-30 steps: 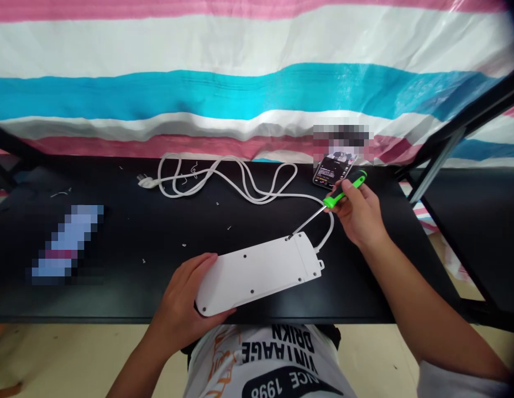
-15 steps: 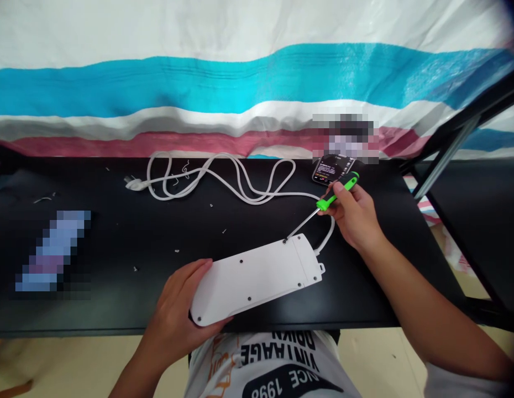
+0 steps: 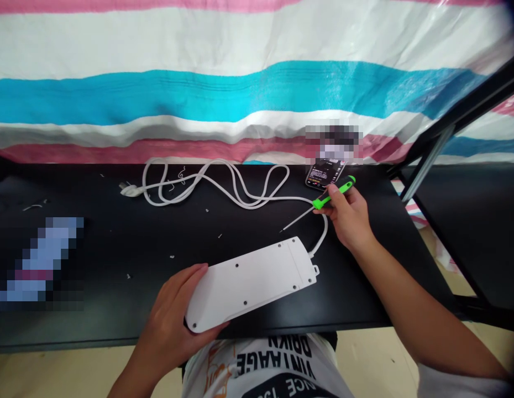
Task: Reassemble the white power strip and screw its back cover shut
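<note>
A white power strip [image 3: 252,282] lies underside up near the table's front edge, with several dark screw holes along its sides. My left hand [image 3: 178,315] is closed around its rounded left end. In my right hand [image 3: 348,213] is a green and black screwdriver [image 3: 334,193], held by the handle between thumb and fingers. Its thin shaft points down and left, and the tip is just off the strip's far edge, apart from the corner holes. A white cord [image 3: 248,202] runs from the strip's right end, passes by my right hand and loops across the back of the table.
Several small screws or bits lie scattered on the black table [image 3: 95,309]. A lit phone [image 3: 325,172] leans at the back right, near a blurred-out patch. The cord's plug [image 3: 131,190] rests at the back left. Striped sheeting [image 3: 199,94] hangs behind; a black frame bar stands right.
The screwdriver tip has lifted out of a hole near the strip's far right corner and is now off the edge. The view has tilted up slightly; my left hand keeps its hold.
</note>
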### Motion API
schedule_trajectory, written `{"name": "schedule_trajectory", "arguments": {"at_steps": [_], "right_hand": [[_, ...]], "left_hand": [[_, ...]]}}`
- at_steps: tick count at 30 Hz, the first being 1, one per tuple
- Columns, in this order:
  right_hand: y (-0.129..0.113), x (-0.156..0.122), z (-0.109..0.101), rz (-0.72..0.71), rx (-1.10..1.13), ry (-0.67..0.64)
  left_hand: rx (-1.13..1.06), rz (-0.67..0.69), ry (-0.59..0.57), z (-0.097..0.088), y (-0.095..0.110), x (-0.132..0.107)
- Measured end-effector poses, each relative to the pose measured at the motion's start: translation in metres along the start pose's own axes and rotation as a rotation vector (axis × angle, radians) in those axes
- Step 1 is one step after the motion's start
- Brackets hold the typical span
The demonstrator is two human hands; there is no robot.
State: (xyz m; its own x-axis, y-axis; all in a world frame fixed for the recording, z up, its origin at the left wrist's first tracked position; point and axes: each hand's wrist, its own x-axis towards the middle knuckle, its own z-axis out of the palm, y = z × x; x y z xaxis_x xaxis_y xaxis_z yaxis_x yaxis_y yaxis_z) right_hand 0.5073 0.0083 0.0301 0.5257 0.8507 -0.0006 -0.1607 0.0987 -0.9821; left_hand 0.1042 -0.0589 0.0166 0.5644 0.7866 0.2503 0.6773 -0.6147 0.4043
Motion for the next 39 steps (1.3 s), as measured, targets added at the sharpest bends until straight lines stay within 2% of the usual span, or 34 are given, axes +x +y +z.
{"name": "schedule_trajectory", "arguments": {"at_steps": [6, 13, 18, 23, 33, 39], "right_hand": [[-0.003, -0.007, 0.006, 0.05, 0.057, -0.008], [-0.007, -0.025, 0.022, 0.085, 0.085, -0.126], [-0.01, -0.036, 0.028, 0.03, -0.057, -0.243], [-0.013, -0.047, 0.031, 0.067, -0.111, -0.374], [-0.013, -0.07, 0.045, 0.048, -0.256, -0.611], [-0.014, -0.076, 0.047, -0.087, -0.388, -0.612]], "left_hand": [[0.037, 0.028, 0.002, 0.001, -0.004, -0.003], [0.042, 0.046, 0.026, 0.003, -0.004, -0.002], [0.033, 0.037, 0.019, 0.004, -0.005, -0.003], [0.022, 0.025, 0.022, 0.002, -0.001, -0.002], [-0.009, 0.001, 0.005, 0.0, 0.007, 0.0], [-0.009, 0.003, 0.009, 0.0, 0.006, -0.001]]}}
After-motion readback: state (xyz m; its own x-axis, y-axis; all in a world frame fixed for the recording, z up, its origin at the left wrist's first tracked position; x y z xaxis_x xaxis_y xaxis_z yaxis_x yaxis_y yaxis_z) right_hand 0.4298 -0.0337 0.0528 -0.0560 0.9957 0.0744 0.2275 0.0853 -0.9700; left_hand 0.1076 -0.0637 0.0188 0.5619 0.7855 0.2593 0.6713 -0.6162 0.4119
